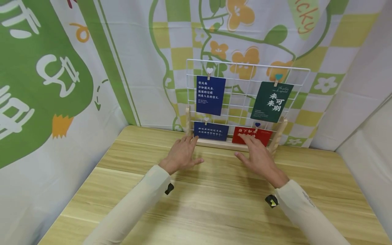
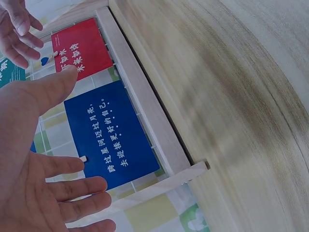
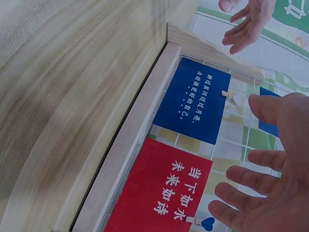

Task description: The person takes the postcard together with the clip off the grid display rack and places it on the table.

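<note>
A white wire grid rack (image 1: 248, 64) stands upright in a wooden base (image 1: 220, 145) at the back of the table. Four heart-topped pegs hold cards on it: a tall blue card (image 1: 210, 95), a green card (image 1: 271, 102), a wide blue card (image 2: 113, 135) and a red card (image 3: 159, 188). My left hand (image 1: 182, 154) hovers before the rack's lower left, fingers spread, palm empty in the left wrist view. Before the red card, my right hand (image 1: 259, 156) is likewise spread with nothing in it; its fingertips overlap that card in the head view.
The rack stands on a wood-grain table (image 1: 196, 211) close to the back curtain (image 1: 131, 68), which has green and orange prints. White cloth (image 1: 361, 102) borders the right side. Small black devices (image 1: 271, 200) sit at both cuffs.
</note>
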`<state>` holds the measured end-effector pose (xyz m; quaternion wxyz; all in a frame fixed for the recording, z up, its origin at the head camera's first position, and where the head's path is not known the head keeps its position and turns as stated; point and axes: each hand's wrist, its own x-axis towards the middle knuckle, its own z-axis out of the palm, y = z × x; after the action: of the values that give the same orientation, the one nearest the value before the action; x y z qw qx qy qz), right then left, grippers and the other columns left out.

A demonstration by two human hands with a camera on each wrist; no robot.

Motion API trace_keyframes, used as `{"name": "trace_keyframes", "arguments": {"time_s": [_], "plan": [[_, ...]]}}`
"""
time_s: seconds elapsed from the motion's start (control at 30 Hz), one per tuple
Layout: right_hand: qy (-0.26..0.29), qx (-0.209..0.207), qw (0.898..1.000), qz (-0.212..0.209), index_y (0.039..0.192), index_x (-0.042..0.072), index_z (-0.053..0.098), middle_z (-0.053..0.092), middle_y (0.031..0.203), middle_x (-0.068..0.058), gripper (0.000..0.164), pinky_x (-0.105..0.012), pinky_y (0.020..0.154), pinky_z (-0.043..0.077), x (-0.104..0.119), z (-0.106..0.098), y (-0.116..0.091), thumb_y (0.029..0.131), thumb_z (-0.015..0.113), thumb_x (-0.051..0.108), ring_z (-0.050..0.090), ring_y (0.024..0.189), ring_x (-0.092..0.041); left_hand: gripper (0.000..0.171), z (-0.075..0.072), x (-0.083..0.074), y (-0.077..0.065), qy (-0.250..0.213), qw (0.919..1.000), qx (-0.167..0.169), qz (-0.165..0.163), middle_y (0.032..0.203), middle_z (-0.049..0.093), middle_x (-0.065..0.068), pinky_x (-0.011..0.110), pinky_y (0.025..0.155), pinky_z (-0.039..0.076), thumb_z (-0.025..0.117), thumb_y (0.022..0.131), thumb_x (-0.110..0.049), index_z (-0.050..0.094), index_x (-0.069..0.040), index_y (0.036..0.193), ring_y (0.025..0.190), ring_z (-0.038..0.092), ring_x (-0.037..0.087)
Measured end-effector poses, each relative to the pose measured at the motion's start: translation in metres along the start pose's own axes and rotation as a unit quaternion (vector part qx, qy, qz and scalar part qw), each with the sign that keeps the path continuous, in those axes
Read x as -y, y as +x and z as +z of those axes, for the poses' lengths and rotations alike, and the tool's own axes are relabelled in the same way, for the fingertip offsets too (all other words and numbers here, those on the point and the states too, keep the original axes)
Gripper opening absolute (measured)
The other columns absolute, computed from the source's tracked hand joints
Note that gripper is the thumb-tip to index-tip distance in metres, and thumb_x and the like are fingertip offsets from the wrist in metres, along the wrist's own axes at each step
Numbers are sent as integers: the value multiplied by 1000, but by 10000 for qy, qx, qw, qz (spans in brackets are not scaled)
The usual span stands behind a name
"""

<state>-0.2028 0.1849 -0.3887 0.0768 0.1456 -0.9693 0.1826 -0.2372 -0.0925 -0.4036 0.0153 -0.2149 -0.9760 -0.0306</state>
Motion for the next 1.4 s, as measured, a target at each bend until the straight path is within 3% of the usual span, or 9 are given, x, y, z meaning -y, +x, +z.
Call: {"name": "trace_keyframes", "arguments": {"time_s": [0.33,0.63,1.4], "plan": [[144,83,9998,-64,144,16,29,34,147,-13,71,-56,105,31,6,0,4,86,60,43,33,133,-36,87,-4,0,0,113,9999,-104,20,139,42,17,48,100,40,58,77,-65,33,-8,139,128,43,32],[116,-23,9997,-190,141,13,35,38,144,-12,67,-53,105,33,11,-3,8,86,62,40,36,131,-33,77,-8,2,1,92,9995,-279,105,129,51,17,46,90,47,60,78,-60,43,-5,130,113,54,32],[0,13,9995,-317,142,17,33,39,144,-9,70,-51,105,35,22,-10,20,85,60,45,38,131,-30,77,-18,3,8,327,9978,-488,313,126,53,15,43,91,47,56,79,-63,47,-3,125,109,55,28]]}}
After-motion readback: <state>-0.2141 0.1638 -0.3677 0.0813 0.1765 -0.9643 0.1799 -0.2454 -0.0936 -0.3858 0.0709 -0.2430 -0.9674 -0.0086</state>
